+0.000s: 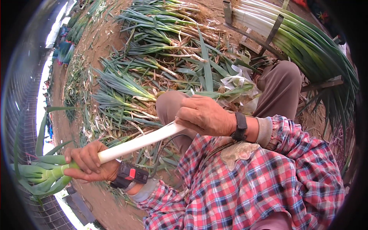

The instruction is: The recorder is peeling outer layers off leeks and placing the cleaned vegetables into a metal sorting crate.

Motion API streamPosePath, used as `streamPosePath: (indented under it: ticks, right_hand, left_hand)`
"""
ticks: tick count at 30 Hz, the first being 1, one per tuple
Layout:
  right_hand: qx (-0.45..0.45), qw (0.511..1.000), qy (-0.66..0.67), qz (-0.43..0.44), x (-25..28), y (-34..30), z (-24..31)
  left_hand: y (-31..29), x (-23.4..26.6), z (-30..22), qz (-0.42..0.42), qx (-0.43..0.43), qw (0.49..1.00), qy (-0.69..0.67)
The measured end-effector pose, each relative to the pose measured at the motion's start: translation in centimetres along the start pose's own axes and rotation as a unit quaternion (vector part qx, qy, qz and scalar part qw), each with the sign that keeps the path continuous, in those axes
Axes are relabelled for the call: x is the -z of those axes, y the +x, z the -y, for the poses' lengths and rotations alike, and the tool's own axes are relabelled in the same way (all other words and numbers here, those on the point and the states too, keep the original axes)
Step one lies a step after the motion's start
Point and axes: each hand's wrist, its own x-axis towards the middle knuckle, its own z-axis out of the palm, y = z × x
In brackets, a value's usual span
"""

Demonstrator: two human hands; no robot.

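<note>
A thick leek (140, 142) with a clean white shaft slants across in front of my knees. My left hand (90, 161) is wrapped round it where the white turns green, and its leaves fan out past that hand at the far left. At the other end, my right hand (205, 115) is closed over the root end, hiding the tip. A thin strip of peel shows beside the shaft near the right fingers.
Rows of unpeeled leeks (161, 38) lie on the brown soil (92, 57) ahead, among loose leaf scraps. At the upper right, a metal rack (271, 34) holds a stack of cleaned leeks (303, 42). Pale crumpled plastic (239, 78) lies between my knees. A mesh wall (28, 96) runs along the left.
</note>
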Motion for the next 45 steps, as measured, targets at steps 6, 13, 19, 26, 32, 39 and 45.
streamPosePath:
  ticks: [6,13,19,26,32,39,45]
  right_hand:
    - [-0.306,0.939,0.120,-0.102,-0.3,-3.3,-8.7]
    - [-0.295,0.941,-0.144,-0.078,2.5,-6.5,-10.6]
    - [-0.247,0.907,-0.204,0.274,3.2,-6.1,-7.7]
    - [-0.114,0.890,0.441,-0.013,6.5,2.4,-2.2]
    - [-0.058,0.785,0.544,-0.291,11.2,5.7,1.6]
    - [0.063,0.756,0.540,-0.365,21.4,6.0,0.4]
    - [0.235,0.839,0.423,-0.249,29.6,7.3,3.9]
  left_hand:
    - [0.5,-0.4,0.1,0.070,0.016,0.997,-0.043]
    - [1.5,-0.1,-1.2,0.014,-0.008,1.000,0.009]
    - [3.3,0.5,6.8,-0.119,0.057,0.988,-0.084]
    - [2.1,-5.4,17.1,-0.277,0.202,0.936,-0.080]
    - [-0.6,-7.9,21.6,-0.077,0.396,0.915,0.030]
    - [1.8,-7.1,20.4,0.263,-0.197,0.602,0.728]
    - [5.1,-0.4,21.6,0.246,-0.100,0.626,0.733]
